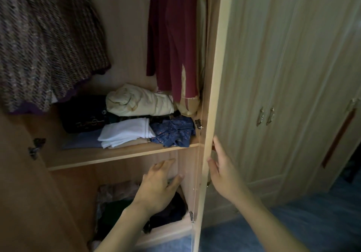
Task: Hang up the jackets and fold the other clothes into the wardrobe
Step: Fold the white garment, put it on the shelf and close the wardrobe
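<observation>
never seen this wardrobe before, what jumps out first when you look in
Two hanging garments stand out: a brown knit jacket upper left and a maroon garment by the right wall. Below them a shelf holds folded clothes, and the right hand grips the open door's edge.

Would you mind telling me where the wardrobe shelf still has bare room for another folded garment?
The wooden shelf is bare along its front edge and at the left, before the dark embroidered garment. The right is crowded: white folded cloth, blue patterned fabric and cream rolled bundle.
</observation>
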Available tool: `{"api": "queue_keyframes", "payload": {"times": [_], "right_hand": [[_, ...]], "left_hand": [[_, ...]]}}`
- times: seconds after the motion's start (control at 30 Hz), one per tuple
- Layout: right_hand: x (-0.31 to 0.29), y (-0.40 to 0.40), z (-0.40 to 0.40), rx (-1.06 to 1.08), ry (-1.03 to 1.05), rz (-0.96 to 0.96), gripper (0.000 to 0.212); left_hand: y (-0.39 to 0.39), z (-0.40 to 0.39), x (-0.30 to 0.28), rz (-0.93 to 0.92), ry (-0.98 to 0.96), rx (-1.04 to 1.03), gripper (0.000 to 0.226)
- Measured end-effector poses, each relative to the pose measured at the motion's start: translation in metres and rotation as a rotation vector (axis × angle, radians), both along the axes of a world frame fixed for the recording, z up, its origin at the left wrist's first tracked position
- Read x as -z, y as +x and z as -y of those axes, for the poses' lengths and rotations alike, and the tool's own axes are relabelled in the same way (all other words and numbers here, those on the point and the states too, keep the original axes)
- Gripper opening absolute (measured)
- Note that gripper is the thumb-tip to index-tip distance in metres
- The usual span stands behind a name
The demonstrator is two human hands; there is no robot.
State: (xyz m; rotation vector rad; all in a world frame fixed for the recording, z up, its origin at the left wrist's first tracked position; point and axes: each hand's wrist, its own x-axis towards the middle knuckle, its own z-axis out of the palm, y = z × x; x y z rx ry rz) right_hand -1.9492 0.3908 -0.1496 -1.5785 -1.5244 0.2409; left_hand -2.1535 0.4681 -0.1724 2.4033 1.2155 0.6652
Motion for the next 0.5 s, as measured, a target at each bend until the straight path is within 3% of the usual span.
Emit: {"api": "queue_keyframes", "payload": {"times": [0.17, 0.5], "right_hand": [[-0.012, -0.042, -0.035, -0.018, 0.032, -0.003, 0.078], [-0.002, -0.089, -0.079, -0.07, 0.01, 0.131, 0.083]], "left_hand": [[-0.038, 0.005, 0.001, -0.039, 0.019, -0.017, 0.056], [-0.041, -0.03, 0.003, 0.052, -0.053, 0.041, 0.06]]}}
